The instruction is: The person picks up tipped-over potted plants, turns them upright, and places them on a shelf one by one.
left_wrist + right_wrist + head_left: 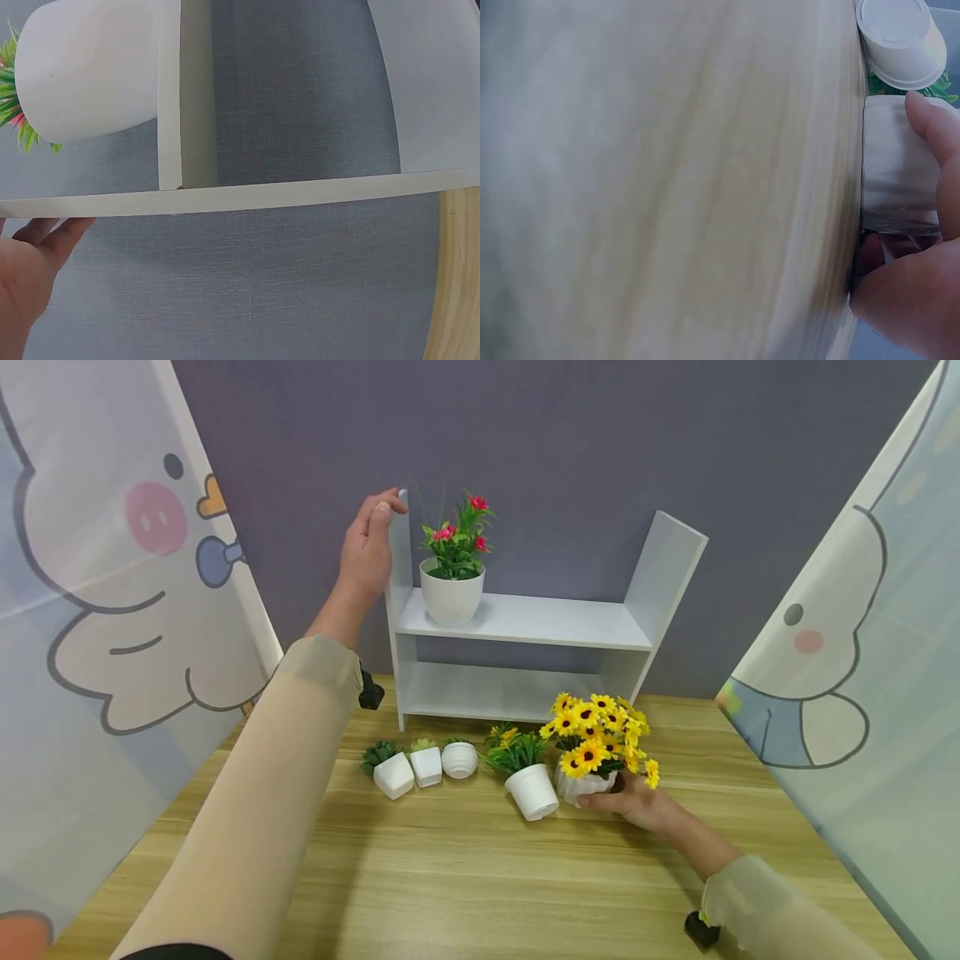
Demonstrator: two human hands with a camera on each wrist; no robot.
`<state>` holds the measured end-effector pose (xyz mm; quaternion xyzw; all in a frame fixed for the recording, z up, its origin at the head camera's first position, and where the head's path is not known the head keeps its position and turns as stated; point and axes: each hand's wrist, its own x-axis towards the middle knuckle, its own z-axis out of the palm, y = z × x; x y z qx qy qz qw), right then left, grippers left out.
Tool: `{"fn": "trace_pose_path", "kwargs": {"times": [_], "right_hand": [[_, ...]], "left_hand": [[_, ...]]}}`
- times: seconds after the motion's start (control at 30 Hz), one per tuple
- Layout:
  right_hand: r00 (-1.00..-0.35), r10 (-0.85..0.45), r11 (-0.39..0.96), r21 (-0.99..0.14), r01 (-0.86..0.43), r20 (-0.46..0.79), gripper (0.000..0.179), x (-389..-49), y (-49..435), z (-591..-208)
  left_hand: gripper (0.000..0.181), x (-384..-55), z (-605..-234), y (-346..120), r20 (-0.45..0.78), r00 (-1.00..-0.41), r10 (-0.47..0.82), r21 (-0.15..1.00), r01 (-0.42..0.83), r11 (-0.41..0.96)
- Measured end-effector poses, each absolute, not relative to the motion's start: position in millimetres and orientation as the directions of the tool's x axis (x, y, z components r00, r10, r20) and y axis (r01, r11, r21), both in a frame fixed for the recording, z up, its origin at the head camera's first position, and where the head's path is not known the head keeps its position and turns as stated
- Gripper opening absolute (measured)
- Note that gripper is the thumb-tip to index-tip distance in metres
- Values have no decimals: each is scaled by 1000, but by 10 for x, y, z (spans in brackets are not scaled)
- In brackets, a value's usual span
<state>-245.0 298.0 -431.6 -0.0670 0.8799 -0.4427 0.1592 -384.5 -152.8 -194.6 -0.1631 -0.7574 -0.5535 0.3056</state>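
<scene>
In the head view, my left hand (367, 543) is raised at the upper end of the left side panel of a white shelf (525, 620). Its fingertips touch the panel's outer face in the left wrist view. My right hand (637, 802) grips a ribbed white pot (901, 165) of yellow sunflowers (596, 735), thumb along its near side and the other fingers partly hidden at its far side. Just left of it, a white pot with a green plant (532, 792) lies tipped over. A potted plant with red flowers (452, 597) stands on the upper board.
Three small white succulent pots, a left one (394, 777), a middle one (427, 767) and a round one (460, 761), lie in a row before the shelf on the wooden table (450, 885). A grey wall (540, 460) stands behind; cartoon-printed curtains (90, 635) hang at both sides.
</scene>
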Motion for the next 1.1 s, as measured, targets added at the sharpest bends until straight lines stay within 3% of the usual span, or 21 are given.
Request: {"fn": "trace_pose_path", "kwargs": {"times": [0.5,0.93,1.1], "right_hand": [[-962,-160,573,-814,92,-221,119,-2381,2968,-4250],[-988,-129,464,-886,19,-89,91,-2373,2969,-4155],[-994,-105,521,-853,-45,-12,83,-2380,2915,-4038]], "left_hand": [[34,-3857,-1948,-1513,642,-762,-91,740,583,334],[34,-3857,-1943,-1515,652,-753,-90,733,595,329],[34,-3861,-1946,-1530,651,-754,-94,734,592,334]]}}
